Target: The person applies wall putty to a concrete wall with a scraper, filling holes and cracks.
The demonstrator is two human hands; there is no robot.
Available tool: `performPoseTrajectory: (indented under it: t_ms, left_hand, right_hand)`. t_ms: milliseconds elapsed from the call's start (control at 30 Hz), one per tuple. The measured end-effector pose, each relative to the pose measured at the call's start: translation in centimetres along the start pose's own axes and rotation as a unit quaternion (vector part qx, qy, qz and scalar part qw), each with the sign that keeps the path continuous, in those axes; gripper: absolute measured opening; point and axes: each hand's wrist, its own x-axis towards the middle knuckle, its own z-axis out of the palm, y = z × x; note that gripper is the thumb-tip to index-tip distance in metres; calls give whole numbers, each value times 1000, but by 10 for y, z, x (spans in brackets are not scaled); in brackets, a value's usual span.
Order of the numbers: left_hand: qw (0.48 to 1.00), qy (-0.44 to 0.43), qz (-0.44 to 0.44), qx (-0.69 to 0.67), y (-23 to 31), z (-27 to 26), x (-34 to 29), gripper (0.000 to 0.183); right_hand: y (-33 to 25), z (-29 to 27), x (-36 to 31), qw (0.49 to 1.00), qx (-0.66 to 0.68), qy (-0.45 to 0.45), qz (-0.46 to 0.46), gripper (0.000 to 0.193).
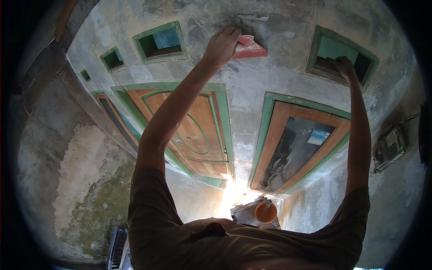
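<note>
My left hand point(222, 46) is closed round a flat red putty spreader point(249, 47) with pale smears on it. The spreader lies against the grey, patchy plaster wall point(243, 76), high up between two vent openings. My right hand point(345, 66) reaches up to the green-framed opening point(315, 49) at the right. Its fingers are bent over the lower edge of that frame, and the fingertips are partly in shadow. A patch of darker, wet-looking plaster shows just above the spreader.
Below are a brown wooden door point(207, 123) in a green frame and a wood-framed window point(299, 135). An orange bucket point(266, 212) stands low before me. A keypad device point(389, 148) hangs on the right wall. Smaller vent openings point(112, 58) continue leftward.
</note>
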Motion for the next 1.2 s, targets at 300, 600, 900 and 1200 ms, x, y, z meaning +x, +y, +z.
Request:
performPoseTrajectory:
  t_ms: [300, 600, 900, 1200]
  left_hand:
    - [995, 40, 20, 84, -28, -6, 25, 20]
    - [990, 111, -74, -53, -56, -81, 63, 18]
    - [986, 93, -90, 101, -60, -69, 27, 41]
    - [984, -9, -17, 174, 9, 6, -42, 47]
  right_hand:
    - [4, -6, 10, 991, 12, -126, 37, 67]
    - [-2, -10, 4, 995, 12, -98, 25, 66]
    - [-1, -8, 10, 989, 8, -147, 22, 64]
    - [-4, -8, 6, 992, -15, -126, 17, 63]
